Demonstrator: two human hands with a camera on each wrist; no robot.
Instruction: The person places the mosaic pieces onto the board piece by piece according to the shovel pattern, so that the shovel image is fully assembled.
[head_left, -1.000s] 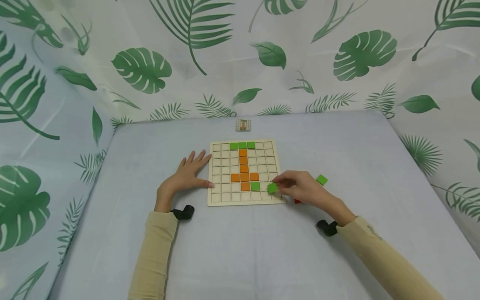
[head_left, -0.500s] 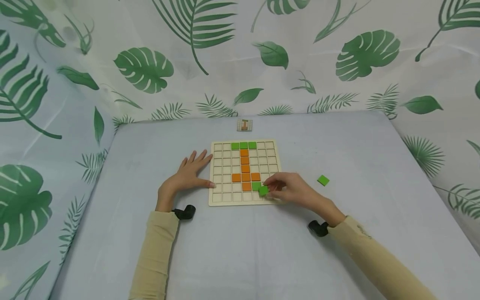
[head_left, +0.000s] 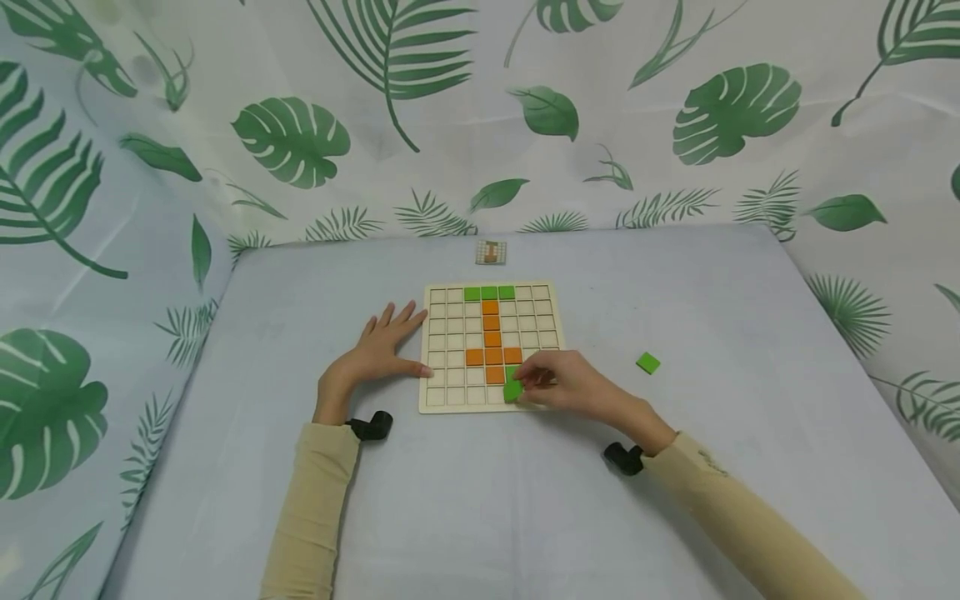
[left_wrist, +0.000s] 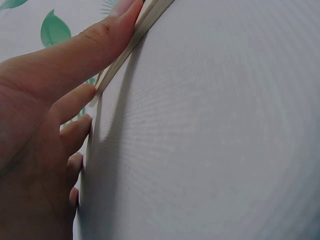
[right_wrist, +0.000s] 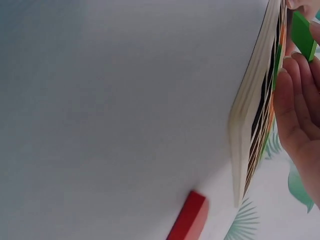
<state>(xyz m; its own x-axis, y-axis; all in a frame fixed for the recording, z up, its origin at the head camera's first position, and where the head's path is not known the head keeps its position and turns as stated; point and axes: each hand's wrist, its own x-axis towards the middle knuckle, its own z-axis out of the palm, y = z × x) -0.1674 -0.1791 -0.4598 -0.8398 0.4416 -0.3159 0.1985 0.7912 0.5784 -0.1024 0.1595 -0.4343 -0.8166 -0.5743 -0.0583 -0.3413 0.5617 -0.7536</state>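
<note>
A pale wooden grid board (head_left: pixel 446 400) lies on the table, with green tiles (head_left: pixel 489 292) in its far row and orange tiles (head_left: pixel 492 339) forming a column with a short crossbar. My left hand (head_left: pixel 378 348) rests with spread, straight fingers at the board's left edge, its thumb (left_wrist: pixel 85 52) over the rim. Between thumb and fingers, my right hand (head_left: pixel 566 383) pinches a green tile (head_left: pixel 512 391) over the near rows, right of the lowest orange tile. That tile also shows in the right wrist view (right_wrist: pixel 303 36), tilted above the board. Another green tile there is partly covered.
Right of the board lies a loose green tile (head_left: pixel 648 362). A red piece (right_wrist: pixel 189 217) lies on the table near the board in the right wrist view, hidden in the head view. A small pattern card (head_left: pixel 491 252) sits beyond the board.
My right hand has carried the green tile leftward across the board, from near its right edge to the near rows beside the lowest orange tile. The left hand stays at the board's edge.
</note>
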